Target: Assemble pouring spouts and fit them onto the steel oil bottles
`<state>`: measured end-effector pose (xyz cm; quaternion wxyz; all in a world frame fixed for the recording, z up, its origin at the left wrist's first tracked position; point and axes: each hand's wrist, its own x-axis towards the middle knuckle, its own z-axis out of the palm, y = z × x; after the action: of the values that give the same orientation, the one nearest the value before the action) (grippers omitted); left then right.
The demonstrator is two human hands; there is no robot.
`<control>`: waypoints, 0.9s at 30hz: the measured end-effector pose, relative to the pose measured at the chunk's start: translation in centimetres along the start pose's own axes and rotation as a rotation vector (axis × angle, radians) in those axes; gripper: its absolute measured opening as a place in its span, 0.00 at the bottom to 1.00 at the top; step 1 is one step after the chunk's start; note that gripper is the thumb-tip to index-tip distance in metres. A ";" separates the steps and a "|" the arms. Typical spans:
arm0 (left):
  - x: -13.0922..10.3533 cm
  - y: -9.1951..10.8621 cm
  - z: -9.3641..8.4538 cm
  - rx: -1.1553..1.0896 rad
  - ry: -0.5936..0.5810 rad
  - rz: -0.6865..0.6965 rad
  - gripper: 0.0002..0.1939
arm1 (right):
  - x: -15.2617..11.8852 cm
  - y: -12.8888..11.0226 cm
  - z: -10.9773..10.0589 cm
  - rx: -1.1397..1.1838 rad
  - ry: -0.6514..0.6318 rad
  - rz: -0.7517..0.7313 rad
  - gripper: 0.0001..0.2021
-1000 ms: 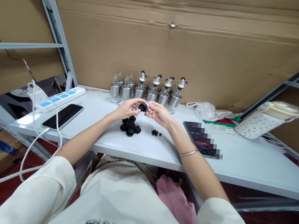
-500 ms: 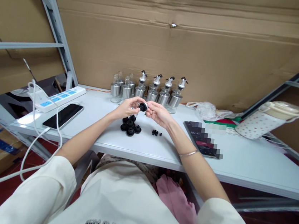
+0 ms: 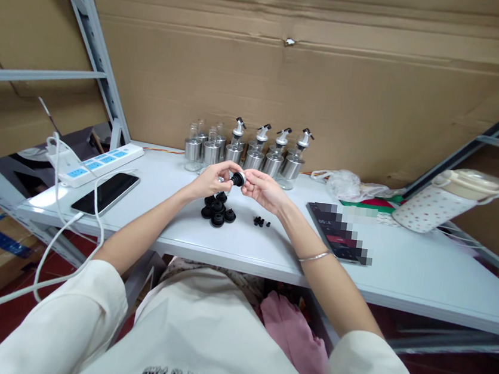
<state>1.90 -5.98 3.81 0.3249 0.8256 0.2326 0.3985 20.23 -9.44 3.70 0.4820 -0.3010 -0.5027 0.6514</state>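
My left hand [image 3: 215,182] is closed on a black ribbed stopper [image 3: 238,178] with a whitish rim, held above the white table [image 3: 182,227]. Beside it, my right hand [image 3: 263,190] has its fingers pinched together at the stopper's right side; whatever is between those fingertips is too small to make out. Below my left hand lies a cluster of several black stoppers [image 3: 218,207]. Several tiny black pieces [image 3: 261,221] rest below my right hand. Behind both hands stand glass bottles with steel sleeves [image 3: 211,151], some topped with white and black pourers [image 3: 283,135].
At the left are a white power strip [image 3: 103,164], a phone [image 3: 107,193] and white cables [image 3: 101,224]. To the right lie another phone [image 3: 329,232], a plastic bag [image 3: 344,184] and a spotted flask [image 3: 430,204]. Cardboard [image 3: 288,83] rises behind the table.
My right hand's fingertips have shifted slightly at the stopper. The stopper in my left hand is turned a little; the things on the table are where they were.
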 end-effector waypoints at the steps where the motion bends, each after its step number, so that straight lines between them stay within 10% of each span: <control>1: 0.0 0.0 0.0 0.002 0.001 -0.002 0.20 | 0.0 0.0 0.0 -0.016 0.002 0.003 0.15; 10: 0.0 -0.3 0.2 0.138 -0.006 -0.070 0.20 | 0.6 0.1 -0.1 -0.571 0.336 -0.310 0.09; 27: -0.1 -0.2 -0.1 0.125 0.033 -0.072 0.17 | 0.4 0.1 -0.3 -0.478 0.135 -0.180 0.14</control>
<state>1.72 -5.85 3.71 0.2830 0.8287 0.2921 0.3846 20.31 -9.02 3.57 0.4855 -0.4032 -0.6337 0.4472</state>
